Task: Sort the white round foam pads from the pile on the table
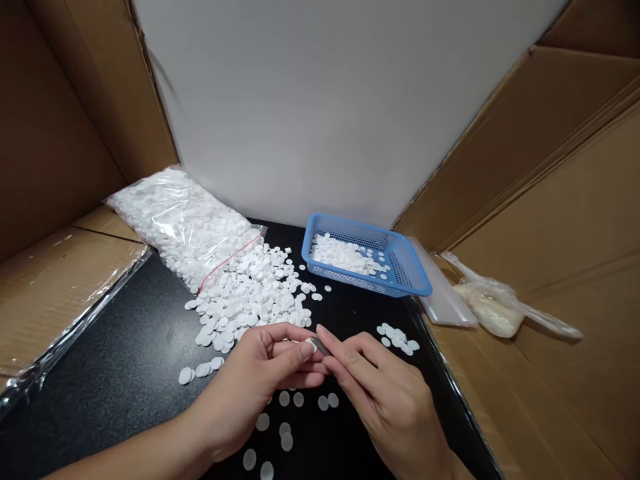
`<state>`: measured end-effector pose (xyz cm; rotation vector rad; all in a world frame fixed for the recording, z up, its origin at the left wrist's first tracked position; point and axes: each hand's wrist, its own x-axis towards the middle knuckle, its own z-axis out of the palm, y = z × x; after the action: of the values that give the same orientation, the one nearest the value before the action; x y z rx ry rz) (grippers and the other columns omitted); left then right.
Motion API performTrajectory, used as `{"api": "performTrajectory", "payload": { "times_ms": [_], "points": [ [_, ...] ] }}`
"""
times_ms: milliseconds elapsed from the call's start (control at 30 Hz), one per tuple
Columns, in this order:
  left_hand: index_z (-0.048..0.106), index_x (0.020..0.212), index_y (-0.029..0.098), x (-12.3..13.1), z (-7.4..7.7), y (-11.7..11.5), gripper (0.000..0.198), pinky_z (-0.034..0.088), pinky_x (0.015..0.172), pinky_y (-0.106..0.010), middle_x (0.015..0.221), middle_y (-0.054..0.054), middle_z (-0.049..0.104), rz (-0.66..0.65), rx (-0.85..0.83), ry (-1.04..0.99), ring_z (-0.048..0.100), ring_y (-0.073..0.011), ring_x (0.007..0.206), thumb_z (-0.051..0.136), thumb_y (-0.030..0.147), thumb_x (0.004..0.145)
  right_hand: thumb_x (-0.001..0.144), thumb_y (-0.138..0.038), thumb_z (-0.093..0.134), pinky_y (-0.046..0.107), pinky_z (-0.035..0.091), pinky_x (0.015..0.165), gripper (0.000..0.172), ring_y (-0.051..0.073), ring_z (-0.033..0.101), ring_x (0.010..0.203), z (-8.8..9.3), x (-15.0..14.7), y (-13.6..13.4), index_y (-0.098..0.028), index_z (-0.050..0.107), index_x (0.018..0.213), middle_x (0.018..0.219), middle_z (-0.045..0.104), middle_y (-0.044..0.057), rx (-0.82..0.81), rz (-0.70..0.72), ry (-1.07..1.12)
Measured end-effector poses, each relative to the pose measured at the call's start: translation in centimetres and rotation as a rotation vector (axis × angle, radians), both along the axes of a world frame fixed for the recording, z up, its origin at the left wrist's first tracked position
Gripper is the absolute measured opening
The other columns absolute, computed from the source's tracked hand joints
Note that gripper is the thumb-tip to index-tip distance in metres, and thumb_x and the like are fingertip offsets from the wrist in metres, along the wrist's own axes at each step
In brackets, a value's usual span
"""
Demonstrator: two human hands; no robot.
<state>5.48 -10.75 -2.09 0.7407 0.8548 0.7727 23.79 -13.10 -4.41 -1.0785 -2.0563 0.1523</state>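
My left hand (265, 367) pinches a small white disc (311, 345) between thumb and fingers. Close against it, my right hand (387, 390) grips a thin dark strip (321, 346), its tip meeting the disc's edge; most of the strip is hidden by my fingers, so its kind is unclear. Just beyond my hands spreads a heap of white discs (250, 297), spilling from a clear plastic bag (180, 210) with a red zip line. Several loose discs (285, 430) lie on the black tabletop below my hands, and a short row of discs (203, 370) lies left of my left wrist.
A blue perforated basket (417, 273) holding many white discs stands at the back right. A small cluster of discs (397, 338) lies in front of it. Flat clear plastic bags (445, 297) and a tied bag (493, 310) are at the right. Cardboard walls (565, 167) flank the black table.
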Motion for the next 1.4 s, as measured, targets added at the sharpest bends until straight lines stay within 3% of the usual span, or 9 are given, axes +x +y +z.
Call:
{"api": "performTrajectory", "payload": {
  "times_ms": [400,700,1067,1400],
  "points": [
    [0.077,0.087,0.014,-0.11,-0.11,0.10,0.025,0.057,0.079,-0.019,0.081,-0.004,0.077,-0.020,0.027,0.011,0.072,-0.0129,0.080,0.082,0.038,0.081,0.102,-0.013,0.051,0.021,0.051,0.056,0.033,0.012,0.061,0.064,0.26,0.08,-0.21,-0.013,0.066,0.132,0.078,0.063,0.004,0.001,-0.003,0.008],
    [0.077,0.086,0.015,-0.07,-0.02,0.01,0.025,0.058,0.079,-0.019,0.080,-0.004,0.077,-0.016,0.028,0.015,0.071,-0.0132,0.079,0.082,0.038,0.081,0.103,-0.016,0.051,0.021,0.053,0.057,0.034,0.012,0.062,0.064,0.36,0.04,-0.35,-0.020,0.066,0.133,0.078,0.066,0.003,-0.040,-0.023,0.019],
    [0.077,0.090,0.015,-0.27,-0.22,0.04,0.023,0.058,0.083,-0.021,0.086,-0.006,0.078,-0.003,0.025,0.009,0.074,-0.0160,0.088,0.081,0.036,0.083,0.100,-0.012,0.055,0.021,0.053,0.057,0.034,0.012,0.065,0.065,0.06,-0.03,-0.34,-0.017,0.066,0.132,0.080,0.065,0.003,-0.096,-0.009,0.147],
    [0.076,0.088,0.014,0.00,-0.06,-0.07,0.027,0.058,0.082,-0.022,0.082,-0.005,0.076,-0.006,0.012,0.012,0.072,-0.0145,0.081,0.082,0.040,0.080,0.101,-0.014,0.053,0.022,0.055,0.058,0.034,0.013,0.066,0.065,0.19,-0.30,-0.40,-0.018,0.067,0.133,0.079,0.068,0.004,-0.046,-0.014,0.088]
  ]
}}
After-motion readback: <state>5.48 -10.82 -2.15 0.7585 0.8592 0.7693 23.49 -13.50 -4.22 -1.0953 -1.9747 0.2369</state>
